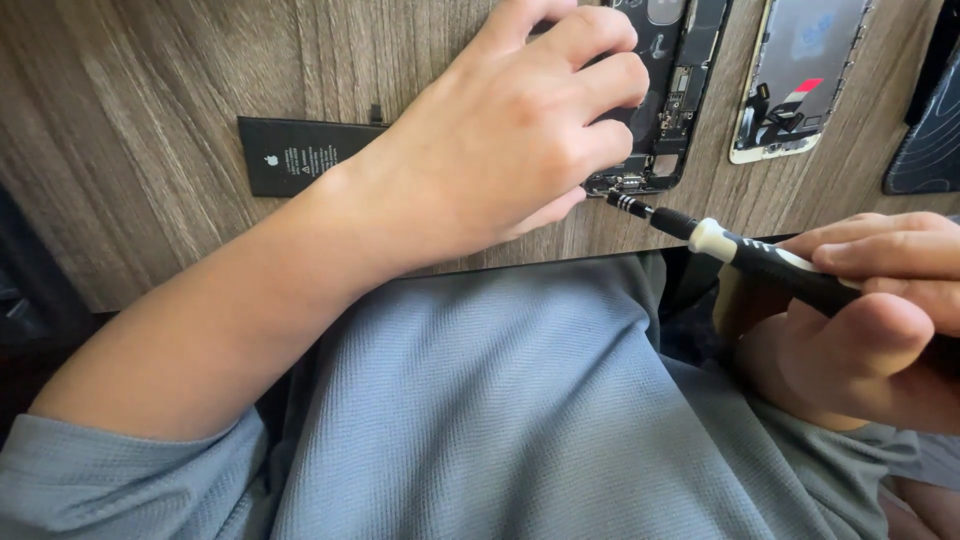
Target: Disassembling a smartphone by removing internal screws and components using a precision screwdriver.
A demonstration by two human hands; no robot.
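Presently the left hand lies knuckles-up over the lower end of an opened black phone chassis, fingers curled and pressed together on its bottom edge; whether anything is pinched beneath them cannot be told. The chassis rests on a grey-brown wood-grain tabletop, close to the near table edge, with exposed small metal parts and connectors along its inner frame.

The right hand grips a slim black precision screwdriver with a white collar and knurled metal tip, thumb and fingers closed round the handle. The shaft lies nearly level, pointing left; its tip sits just beside the chassis's bottom corner and the left little finger, at the table edge. Contact with the chassis cannot be confirmed.

Edges and room: the right hand hangs off the table, over the lap. Bare tabletop is open to the far left; between the two hands only a narrow gap remains.

A flat black rectangular battery lies on the table behind the left wrist, partly covered by it, matte surface with small white print. To the right of the chassis, well apart from the hands, lies a detached phone screen panel with pale gold rim, shiny grey back, thin ribbon cables. At the far right edge, a dark mat with fine contour lines is partly in view.

A blue-grey waffle-knit shirt fills the foreground, soft and ribbed.
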